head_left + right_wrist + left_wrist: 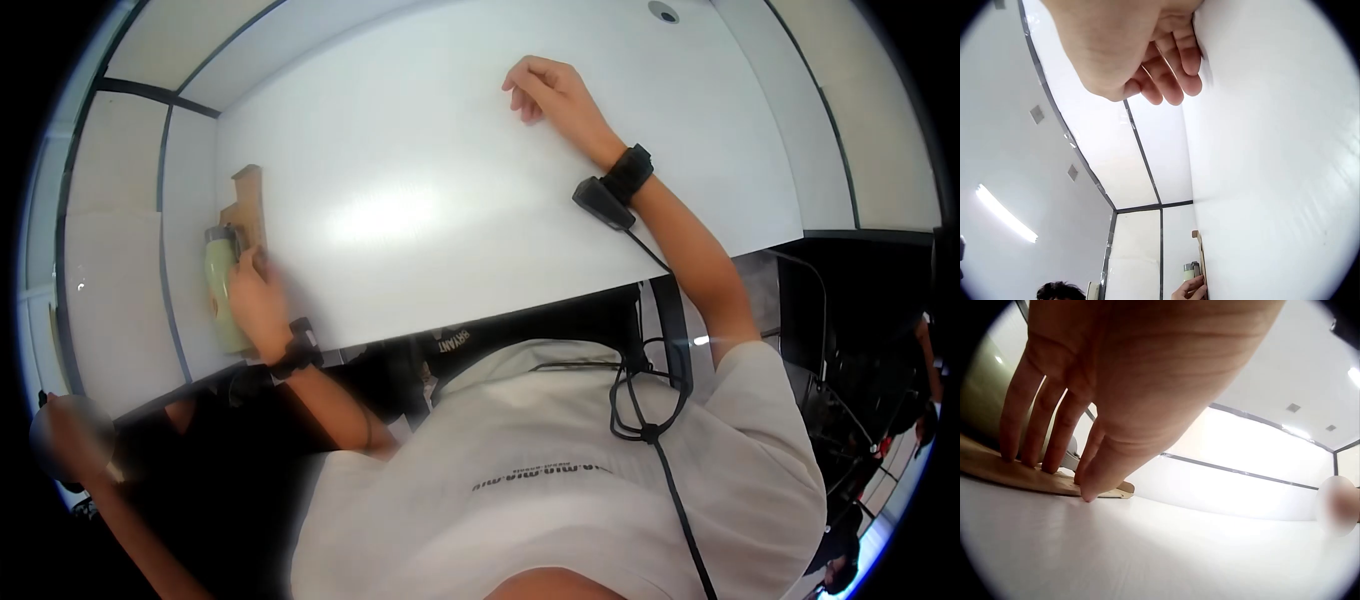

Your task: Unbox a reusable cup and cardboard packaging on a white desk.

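My left hand [258, 305] is at the table's left side, over a flat brown cardboard piece [250, 205]. In the left wrist view, its long fingers [1054, 431] reach down fairly straight, tips on the cardboard, and the thumb tip is at the cardboard's near edge. A pale green bottle [217, 280] with a grey cap lies beside that hand, along the left wall; a dark narrow item [1195, 268] shows next to its cap in the right wrist view. Farther up the table, my right hand [548, 92] rests with loosely curled fingers and nothing in them.
A white table [420, 240] is enclosed by low partition panels [190, 240] at left, back and right. Near the back right is a round grommet [663, 12]. A black cable [650, 250] runs from the right wrist camera. Another person's arm [130, 530] shows at lower left.
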A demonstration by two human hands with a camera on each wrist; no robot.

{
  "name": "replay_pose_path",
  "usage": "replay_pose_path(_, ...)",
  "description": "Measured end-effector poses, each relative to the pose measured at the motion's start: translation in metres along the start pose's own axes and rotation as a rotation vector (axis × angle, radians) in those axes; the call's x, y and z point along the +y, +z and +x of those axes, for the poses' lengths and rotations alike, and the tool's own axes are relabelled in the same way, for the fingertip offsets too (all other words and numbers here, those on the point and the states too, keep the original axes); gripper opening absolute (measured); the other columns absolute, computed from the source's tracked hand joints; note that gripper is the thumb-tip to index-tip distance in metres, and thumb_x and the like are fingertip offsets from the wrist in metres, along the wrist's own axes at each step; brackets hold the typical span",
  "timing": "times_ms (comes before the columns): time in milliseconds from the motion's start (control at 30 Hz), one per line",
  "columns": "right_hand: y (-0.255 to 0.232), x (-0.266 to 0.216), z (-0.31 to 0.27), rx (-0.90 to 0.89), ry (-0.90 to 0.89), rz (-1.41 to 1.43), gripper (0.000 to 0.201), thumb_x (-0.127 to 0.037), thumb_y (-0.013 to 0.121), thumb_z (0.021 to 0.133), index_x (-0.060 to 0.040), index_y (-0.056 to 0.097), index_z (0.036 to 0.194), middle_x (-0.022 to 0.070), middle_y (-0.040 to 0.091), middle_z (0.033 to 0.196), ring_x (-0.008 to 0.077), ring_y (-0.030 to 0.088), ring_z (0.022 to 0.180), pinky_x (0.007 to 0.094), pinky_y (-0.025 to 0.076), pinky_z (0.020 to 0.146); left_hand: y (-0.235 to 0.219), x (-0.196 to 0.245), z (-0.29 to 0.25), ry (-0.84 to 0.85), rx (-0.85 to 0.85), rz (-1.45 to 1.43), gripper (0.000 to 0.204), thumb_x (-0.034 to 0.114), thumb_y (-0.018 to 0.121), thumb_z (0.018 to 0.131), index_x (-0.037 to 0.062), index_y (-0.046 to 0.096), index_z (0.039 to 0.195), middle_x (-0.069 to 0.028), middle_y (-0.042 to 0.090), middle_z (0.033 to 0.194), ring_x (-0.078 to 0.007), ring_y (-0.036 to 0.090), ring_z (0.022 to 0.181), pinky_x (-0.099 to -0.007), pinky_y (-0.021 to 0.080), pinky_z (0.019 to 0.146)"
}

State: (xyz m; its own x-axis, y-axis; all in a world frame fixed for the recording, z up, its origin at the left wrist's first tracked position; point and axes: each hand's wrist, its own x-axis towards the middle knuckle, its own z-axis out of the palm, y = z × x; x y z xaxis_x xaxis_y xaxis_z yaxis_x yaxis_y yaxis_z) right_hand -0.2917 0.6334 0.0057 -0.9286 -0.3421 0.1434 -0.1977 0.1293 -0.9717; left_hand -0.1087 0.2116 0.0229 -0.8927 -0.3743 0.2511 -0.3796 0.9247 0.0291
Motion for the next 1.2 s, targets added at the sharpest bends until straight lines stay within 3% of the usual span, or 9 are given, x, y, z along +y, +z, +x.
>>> replay_pose_path(867,-0.001,0.005,0.002,0.003,-0.02,-0.002,0.025,-0.018,0.047,0.098,-0.0022,0.065,0.09,0.0027,0.063,0.072,0.0089,0.059,0.063,0.0232,0.05,0.059,-0.004,0.006,0.001,-0.026,-0.03,-0.008,0.032,0.016,0.065,0.089,0.0095,0.063,0.121,-0.0179,0.064,0.111,-0.0385,0.063,0.1,-0.0452,0.051,0.086)
replay_pose_path(1000,-0.001,0.006,0.002,-0.014,-0.003,0.002,0.027,-0.022,0.046,0.102,-0.0055,0.064,0.09,0.0003,0.061,0.074,0.0075,0.056,0.065,0.0216,0.047,0.061,-0.002,0.006,0.001,-0.02,-0.015,-0.016,0.032,0.016,0.065,0.089,0.0098,0.063,0.12,-0.0178,0.064,0.111,-0.0388,0.063,0.1,-0.0449,0.051,0.086)
replay_pose_path(1200,-0.001,0.003,0.002,0.002,-0.014,0.001,0.026,-0.018,0.047,0.098,-0.0023,0.064,0.089,0.0036,0.063,0.074,0.0088,0.058,0.063,0.0236,0.049,0.059,-0.002,0.004,0.001,-0.017,-0.008,0.001,0.032,0.017,0.065,0.089,0.0109,0.062,0.12,-0.0176,0.064,0.111,-0.0382,0.064,0.099,-0.0443,0.051,0.085)
